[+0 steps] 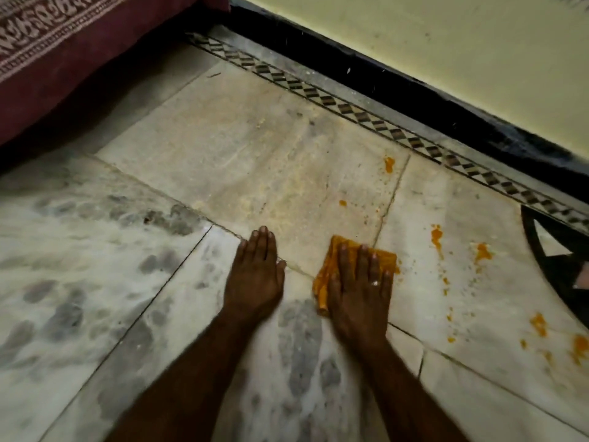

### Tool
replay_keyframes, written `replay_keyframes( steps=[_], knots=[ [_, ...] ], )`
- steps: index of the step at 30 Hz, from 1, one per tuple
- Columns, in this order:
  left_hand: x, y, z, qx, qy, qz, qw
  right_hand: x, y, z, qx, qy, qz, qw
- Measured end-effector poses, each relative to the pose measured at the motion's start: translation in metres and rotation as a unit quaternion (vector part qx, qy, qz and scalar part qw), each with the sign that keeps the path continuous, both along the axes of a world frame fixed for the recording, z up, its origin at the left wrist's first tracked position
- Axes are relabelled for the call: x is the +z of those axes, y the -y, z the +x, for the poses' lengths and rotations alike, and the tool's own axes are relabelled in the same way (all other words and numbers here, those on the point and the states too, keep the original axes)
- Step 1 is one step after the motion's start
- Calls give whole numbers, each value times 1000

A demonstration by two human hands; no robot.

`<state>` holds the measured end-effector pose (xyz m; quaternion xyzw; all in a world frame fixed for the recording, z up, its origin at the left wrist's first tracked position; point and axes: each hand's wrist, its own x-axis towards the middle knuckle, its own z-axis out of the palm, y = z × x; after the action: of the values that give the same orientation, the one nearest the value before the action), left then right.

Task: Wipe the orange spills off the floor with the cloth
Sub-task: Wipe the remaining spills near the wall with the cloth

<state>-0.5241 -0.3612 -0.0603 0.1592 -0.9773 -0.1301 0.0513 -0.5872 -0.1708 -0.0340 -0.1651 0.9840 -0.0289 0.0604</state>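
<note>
Upper left of frame: maroon fabric with a pale patterned border (47, 43) hangs down to the floor. Floor (255, 154): pale marble slabs, grey-mottled at left and lower centre, yellowish at centre. Left hand (253, 275), lower centre: laid flat, palm down, fingers straight and close together, resting directly on the bare slab across a joint line; it has hold of nothing. Just right of it, apart from it: right hand (360, 291), also palm down with fingers spread slightly, pressing flat on the cloth (325, 275); a ring shows on one finger. The hand is open over the cloth rather than closed around it. Cloth: orange, crumpled, lying on the floor under the right hand's fingers and palm, its edges showing past the fingertips and along the thumb side. Right of the cloth: orange spills (483, 253) scattered over the slab in separate blobs and specks, one small blob (389, 164) further up near the joint line, more (538, 323) toward the lower right edge. A diamond-patterned inlay strip (350, 113) runs diagonally from upper centre to the right edge, with a black skirting (414, 103) and a cream wall (446, 43) beyond. Far right: part of a black inlay motif (548, 266) with a white triangle.
</note>
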Motion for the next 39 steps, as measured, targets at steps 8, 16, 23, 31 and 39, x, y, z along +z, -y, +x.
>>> replay_keyframes(
  steps=[8,16,23,31,39],
  knots=[
    [-5,-21,-6,-57,-5,-37,998,-3,18,-4,113,-3,-21,993],
    [-3,-26,-7,-44,43,-25,998,-5,-91,-15,-40,-11,-8,999],
    [-2,-76,-5,-37,34,-13,999,-8,-78,89,-25,-20,-16,999],
    [-1,-78,-7,-23,39,-41,998,-2,-82,-30,15,-7,-33,999],
    [3,-146,-52,-128,16,8,992,-7,-176,8,-143,-21,3,990]
  ],
)
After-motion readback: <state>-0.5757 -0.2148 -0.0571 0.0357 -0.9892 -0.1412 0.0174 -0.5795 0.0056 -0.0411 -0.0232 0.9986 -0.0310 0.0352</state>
